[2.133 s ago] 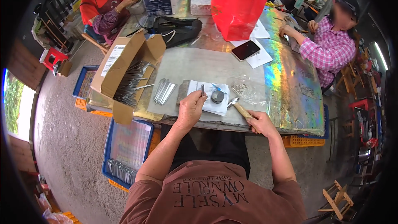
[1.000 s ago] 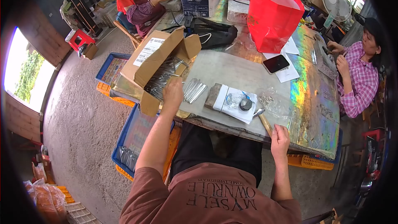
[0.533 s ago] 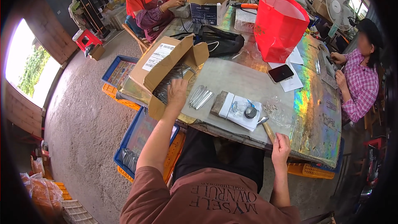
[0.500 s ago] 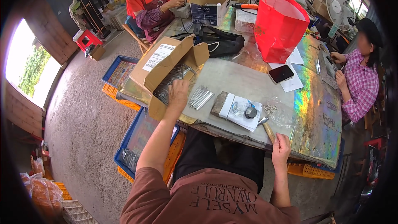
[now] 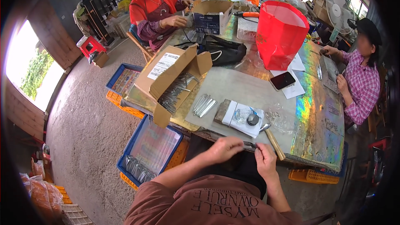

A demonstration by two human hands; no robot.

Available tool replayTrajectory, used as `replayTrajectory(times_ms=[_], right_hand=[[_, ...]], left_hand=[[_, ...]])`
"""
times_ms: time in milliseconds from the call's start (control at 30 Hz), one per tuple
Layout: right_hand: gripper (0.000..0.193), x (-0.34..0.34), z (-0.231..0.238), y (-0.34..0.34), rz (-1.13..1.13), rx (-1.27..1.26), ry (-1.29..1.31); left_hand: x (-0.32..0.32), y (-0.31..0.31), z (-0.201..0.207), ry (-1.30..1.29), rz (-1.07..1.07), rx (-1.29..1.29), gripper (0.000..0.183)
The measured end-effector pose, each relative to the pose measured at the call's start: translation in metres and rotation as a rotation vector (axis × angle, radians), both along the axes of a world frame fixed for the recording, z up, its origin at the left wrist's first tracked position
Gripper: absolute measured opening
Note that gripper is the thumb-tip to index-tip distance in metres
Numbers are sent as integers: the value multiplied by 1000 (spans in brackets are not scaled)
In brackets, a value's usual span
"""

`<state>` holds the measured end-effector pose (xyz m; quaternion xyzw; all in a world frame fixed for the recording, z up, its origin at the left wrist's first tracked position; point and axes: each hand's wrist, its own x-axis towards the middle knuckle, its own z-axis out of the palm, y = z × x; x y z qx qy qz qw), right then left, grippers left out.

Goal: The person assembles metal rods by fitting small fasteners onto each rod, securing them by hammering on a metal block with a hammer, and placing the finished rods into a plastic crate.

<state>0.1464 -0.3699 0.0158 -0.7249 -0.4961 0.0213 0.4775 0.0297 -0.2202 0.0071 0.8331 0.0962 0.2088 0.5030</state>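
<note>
Near the table's front edge, my left hand (image 5: 225, 148) and my right hand (image 5: 265, 159) are close together, fingers closed. A slim silvery metal piece (image 5: 249, 144) spans the gap between them; its ends are hidden in my fingers. Just beyond my right hand lies a hammer (image 5: 275, 143) with a wooden handle, resting on the table. Left of that, a stone block (image 5: 221, 111) bears a white pad (image 5: 246, 128) with a small dark round container (image 5: 252, 119). A bundle of slim metal pieces (image 5: 204, 105) lies farther left. An open cardboard box (image 5: 156, 75) holds many more.
A blue tray (image 5: 182, 135) with metal pieces stands low at left, on an orange crate. A phone (image 5: 282, 81) and a red bag (image 5: 280, 37) are on the table's far side. Co-workers sit at the far left (image 5: 156, 10) and right (image 5: 364, 79).
My left hand has come out of the cardboard box and back to my right hand. The right hand has let go of the hammer handle and moved slightly left. A metal piece now shows between them.
</note>
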Motion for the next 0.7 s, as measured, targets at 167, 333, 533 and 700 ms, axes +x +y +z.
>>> replayTrajectory(times_ms=[167, 333, 533, 700], right_hand=[[6, -5, -7, -4, 72, -43, -23], [6, -4, -7, -6, 63, -53, 58], [7, -6, -6, -7, 49, -59, 142], [7, -6, -22, -9, 51, -101, 252]], left_hand=[[0, -20, -4, -25, -50, -43, 13], [-1, -17, -4, 63, -56, -91, 14], [-6, -7, -5, 216, -93, -199, 17], [-12, -2, -9, 209, -54, -201, 18]])
